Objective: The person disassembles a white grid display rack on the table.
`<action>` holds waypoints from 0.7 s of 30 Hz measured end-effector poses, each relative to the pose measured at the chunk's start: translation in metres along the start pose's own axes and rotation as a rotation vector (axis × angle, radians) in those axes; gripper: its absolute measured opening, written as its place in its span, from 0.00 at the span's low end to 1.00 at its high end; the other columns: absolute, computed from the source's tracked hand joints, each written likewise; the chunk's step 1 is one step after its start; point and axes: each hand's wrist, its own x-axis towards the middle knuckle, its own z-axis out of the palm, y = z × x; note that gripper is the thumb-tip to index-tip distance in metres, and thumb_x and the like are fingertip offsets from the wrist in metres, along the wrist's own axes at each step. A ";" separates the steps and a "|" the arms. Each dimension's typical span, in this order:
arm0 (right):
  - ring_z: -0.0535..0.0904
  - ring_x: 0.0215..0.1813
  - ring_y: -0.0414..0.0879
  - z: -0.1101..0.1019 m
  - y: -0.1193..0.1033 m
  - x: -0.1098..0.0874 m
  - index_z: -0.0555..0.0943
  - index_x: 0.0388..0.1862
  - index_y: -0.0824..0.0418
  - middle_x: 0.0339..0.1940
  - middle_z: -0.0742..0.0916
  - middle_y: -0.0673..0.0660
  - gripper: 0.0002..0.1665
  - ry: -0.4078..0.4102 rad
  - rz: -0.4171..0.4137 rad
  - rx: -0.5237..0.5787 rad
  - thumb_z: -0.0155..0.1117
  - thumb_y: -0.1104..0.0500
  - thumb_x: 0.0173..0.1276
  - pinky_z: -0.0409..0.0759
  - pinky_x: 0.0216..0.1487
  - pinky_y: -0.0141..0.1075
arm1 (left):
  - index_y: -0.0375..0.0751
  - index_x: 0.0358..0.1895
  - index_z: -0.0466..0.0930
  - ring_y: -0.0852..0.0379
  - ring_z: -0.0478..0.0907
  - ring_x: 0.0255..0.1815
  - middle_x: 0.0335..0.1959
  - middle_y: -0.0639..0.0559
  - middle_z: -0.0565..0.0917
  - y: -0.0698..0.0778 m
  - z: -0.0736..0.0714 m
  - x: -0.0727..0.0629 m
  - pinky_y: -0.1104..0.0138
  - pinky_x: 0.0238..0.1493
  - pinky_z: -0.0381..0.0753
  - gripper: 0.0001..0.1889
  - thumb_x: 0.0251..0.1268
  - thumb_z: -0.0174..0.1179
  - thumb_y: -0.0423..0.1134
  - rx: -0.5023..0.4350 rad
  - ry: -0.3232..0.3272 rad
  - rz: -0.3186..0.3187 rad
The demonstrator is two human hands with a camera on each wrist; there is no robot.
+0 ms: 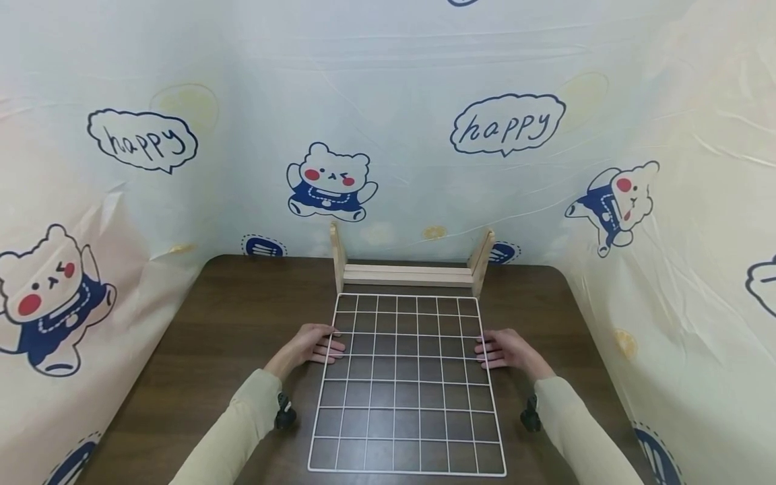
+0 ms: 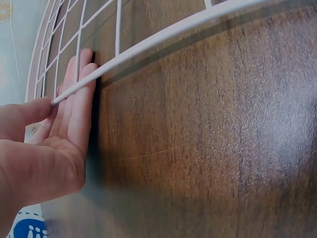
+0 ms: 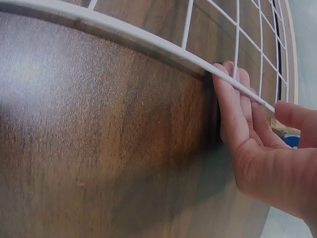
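Observation:
A white wire grid panel [image 1: 406, 473] lies flat in front of me, just above the dark wooden table. My left hand [image 1: 306, 347] holds its left edge; in the left wrist view the thumb sits on the edge wire [image 2: 163, 35] and the fingers extend beneath the mesh. On the opposite side my right hand [image 1: 509, 351] grips the right edge the same way, thumb on top and fingers under, as the right wrist view shows. Behind the panel's far edge stands a light wooden frame [image 1: 407, 275] with two upright side pieces joined by a crossbar.
The brown table [image 1: 182, 377] extends to both sides of the panel. A pale curtain [image 1: 400, 74] with cartoon bears and "happy" bubbles surrounds the back and sides. Each wrist carries a small dark device, the left one [image 1: 285, 412] and the right one [image 1: 530, 414].

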 end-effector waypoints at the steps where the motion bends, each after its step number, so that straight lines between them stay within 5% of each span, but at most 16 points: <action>1: 0.85 0.38 0.55 0.001 0.000 0.000 0.67 0.61 0.79 0.41 0.85 0.68 0.24 0.005 -0.003 -0.006 0.43 0.59 0.79 0.83 0.46 0.52 | 0.25 0.53 0.71 0.44 0.86 0.32 0.34 0.35 0.86 0.001 0.001 -0.001 0.53 0.34 0.85 0.16 0.74 0.45 0.36 0.012 0.005 0.005; 11: 0.84 0.32 0.52 0.000 0.003 0.002 0.68 0.59 0.79 0.37 0.84 0.65 0.19 0.057 -0.054 -0.068 0.49 0.67 0.75 0.85 0.39 0.47 | 0.21 0.49 0.74 0.47 0.85 0.24 0.28 0.35 0.85 0.009 0.004 -0.006 0.56 0.26 0.85 0.15 0.74 0.45 0.33 0.128 0.060 0.066; 21: 0.85 0.33 0.50 -0.003 0.001 0.002 0.67 0.60 0.77 0.37 0.86 0.65 0.20 0.071 -0.066 -0.119 0.52 0.68 0.73 0.85 0.38 0.47 | 0.21 0.45 0.77 0.50 0.83 0.21 0.25 0.37 0.84 0.008 0.005 -0.010 0.62 0.21 0.84 0.10 0.70 0.50 0.28 0.159 0.191 0.160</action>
